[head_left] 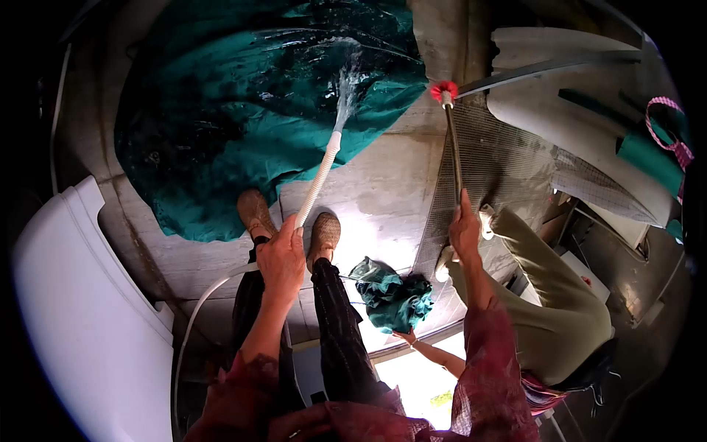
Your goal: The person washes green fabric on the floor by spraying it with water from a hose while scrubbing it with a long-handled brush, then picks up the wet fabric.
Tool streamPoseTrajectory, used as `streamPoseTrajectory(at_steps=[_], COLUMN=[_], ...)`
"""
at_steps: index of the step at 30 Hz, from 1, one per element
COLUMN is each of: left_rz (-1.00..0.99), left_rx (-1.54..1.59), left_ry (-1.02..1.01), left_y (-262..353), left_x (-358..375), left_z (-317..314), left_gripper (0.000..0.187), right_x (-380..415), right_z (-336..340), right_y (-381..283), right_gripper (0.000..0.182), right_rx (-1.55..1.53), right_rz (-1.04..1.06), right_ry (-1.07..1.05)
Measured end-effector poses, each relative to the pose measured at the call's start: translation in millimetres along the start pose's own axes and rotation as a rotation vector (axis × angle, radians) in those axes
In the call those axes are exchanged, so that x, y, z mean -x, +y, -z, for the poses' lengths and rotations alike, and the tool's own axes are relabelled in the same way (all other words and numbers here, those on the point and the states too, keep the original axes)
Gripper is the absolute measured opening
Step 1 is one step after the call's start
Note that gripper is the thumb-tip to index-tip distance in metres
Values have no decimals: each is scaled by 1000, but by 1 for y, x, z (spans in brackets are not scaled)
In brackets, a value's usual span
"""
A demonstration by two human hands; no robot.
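Observation:
My left hand [282, 258] is closed around a ribbed white hose [318, 179] that points forward. Water [346, 92] pours from its end onto a big dark-green cloth [309, 144], wet and spread over the floor. In my right hand [464, 230] is the handle of a long-handled brush [456, 151]. Its red head [444, 91] is farthest from me, just right of the cloth's edge. Between my right arm and my legs, a co-worker's hand [403, 337] touches a bunched green cloth [392, 295].
A white curved panel [88, 295] stands at my left. To the right sits a co-worker in olive trousers [549, 295], feet on a grey grid mat [490, 158]. Beyond are a pale curved sheet [560, 81] and a pink checkered loop [681, 151]. My shoes are beside the wet cloth.

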State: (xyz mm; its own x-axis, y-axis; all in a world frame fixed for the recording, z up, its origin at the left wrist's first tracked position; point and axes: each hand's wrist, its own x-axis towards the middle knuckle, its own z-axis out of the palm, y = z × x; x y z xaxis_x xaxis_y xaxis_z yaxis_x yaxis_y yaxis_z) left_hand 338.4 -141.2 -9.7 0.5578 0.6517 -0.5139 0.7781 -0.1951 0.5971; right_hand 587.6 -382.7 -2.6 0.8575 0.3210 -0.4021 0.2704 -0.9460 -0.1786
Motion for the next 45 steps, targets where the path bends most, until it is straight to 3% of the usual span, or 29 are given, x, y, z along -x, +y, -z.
streamPoseTrajectory(at_steps=[3,6,9,11,15,17,18,20,21,23,27,30,31,33,35,37,39,45], left_rz=[0,138,95,82,42,28,8,24,44,56,64,28,26,47,46,39,69,24], left_rx=[8,21,20,26,37,1,-35,-23,-6,-28,-81,-96,-103,-112,-103,-85,-63,-102], left_ry=[30,-49,-23,-12,3,8,8,-8,-24,-18,-17,5,4,8,7,11,-9,24], left_y=[-5,-3,-13,-9,-3,-1,0,-1,-2,-4,1,1,1,0,3,10,13,12], left_x=[-3,-4,-2,-5,-3,-7,-6,-6,-7,-8,-11,-13,-13,-13,-14,-14,-14,-15], left_z=[-1,2,-2,-1,-1,-3,-4,-5,-6,-7,-8,-10,-10,-11,-12,-14,-15,-18], left_gripper=[21,22,26,25,24,25,25,25,25,24,22,21,21,20,20,20,19,16], right_x=[20,-12,-51,-68,-59,-25,-24,-35,-52,-78,-74,-44,-51,-80,-83,-66,-41,-58], right_z=[-4,-26,-20,-7,0,-3,-5,-14,-10,5,10,-10,-8,1,3,-4,-11,-6], right_y=[-64,-90,-54,-17,-5,-47,-53,-61,-55,-25,-49,-61,-52,-25,-25,-51,-66,-42], right_gripper=[49,53,51,50,50,51,51,53,53,54,56,50,50,48,48,47,50,53], right_rx=[-69,157,282,185,129,99,97,367,411,179,158,367,359,237,204,243,399,196], right_rz=[12,286,193,66,107,132,129,316,261,227,55,405,402,149,86,148,406,43], right_ry=[-121,-236,-215,-81,-5,-215,-219,-317,-317,-192,-183,-276,-277,-181,-147,-228,-289,-275])
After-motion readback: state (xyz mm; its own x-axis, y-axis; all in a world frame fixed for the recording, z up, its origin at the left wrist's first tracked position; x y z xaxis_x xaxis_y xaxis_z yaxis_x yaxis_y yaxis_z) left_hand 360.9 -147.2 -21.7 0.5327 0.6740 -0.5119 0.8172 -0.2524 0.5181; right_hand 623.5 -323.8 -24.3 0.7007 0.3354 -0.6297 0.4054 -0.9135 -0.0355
